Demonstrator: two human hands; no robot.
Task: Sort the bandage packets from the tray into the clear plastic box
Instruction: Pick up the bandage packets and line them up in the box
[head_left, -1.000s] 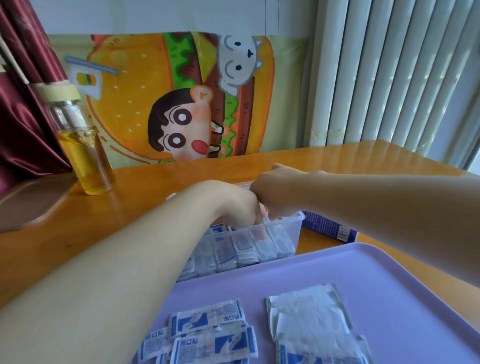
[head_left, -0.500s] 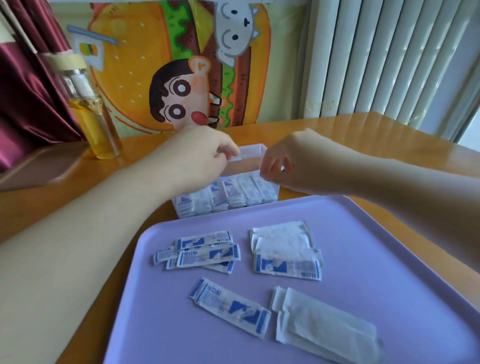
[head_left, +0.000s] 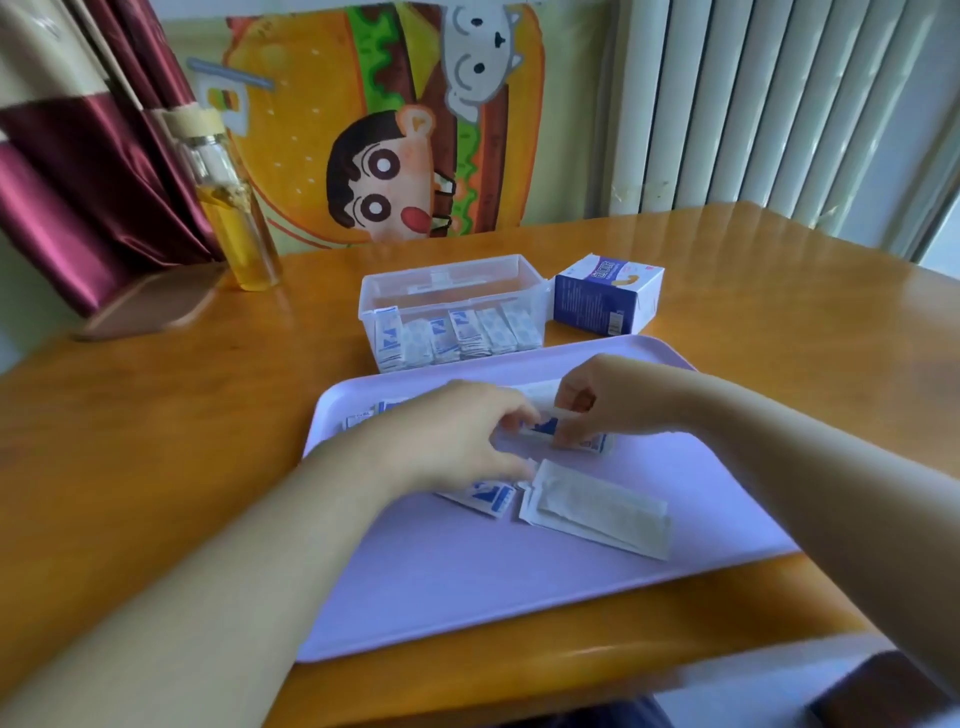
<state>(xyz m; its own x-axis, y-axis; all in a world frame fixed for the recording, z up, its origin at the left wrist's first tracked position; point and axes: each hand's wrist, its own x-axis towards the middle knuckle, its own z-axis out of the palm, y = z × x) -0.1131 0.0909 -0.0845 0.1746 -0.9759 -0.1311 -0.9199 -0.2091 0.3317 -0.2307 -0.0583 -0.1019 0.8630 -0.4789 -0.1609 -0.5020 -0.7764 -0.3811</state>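
The lilac tray (head_left: 519, 582) lies on the table in front of me with bandage packets on it. My left hand (head_left: 447, 436) and my right hand (head_left: 613, 400) meet over its far part, and both pinch the same blue-and-white packet (head_left: 545, 426). Another blue-printed packet (head_left: 488, 496) pokes out under my left hand, and white packets (head_left: 597, 506) lie face down beside it. A few more packets (head_left: 363, 415) show at the tray's far left. Behind the tray stands the clear plastic box (head_left: 452, 291), with several packets standing in a row along its front wall.
A blue and white bandage carton (head_left: 602, 296) sits right of the clear box. A glass bottle of yellow liquid (head_left: 234, 208) stands at the back left beside a dark red curtain. A cartoon cloth hangs behind the orange wooden table (head_left: 156, 415).
Both hands came back from the clear box and dropped onto the tray, where they now pinch a packet. The camera view tilted down and pulled back.
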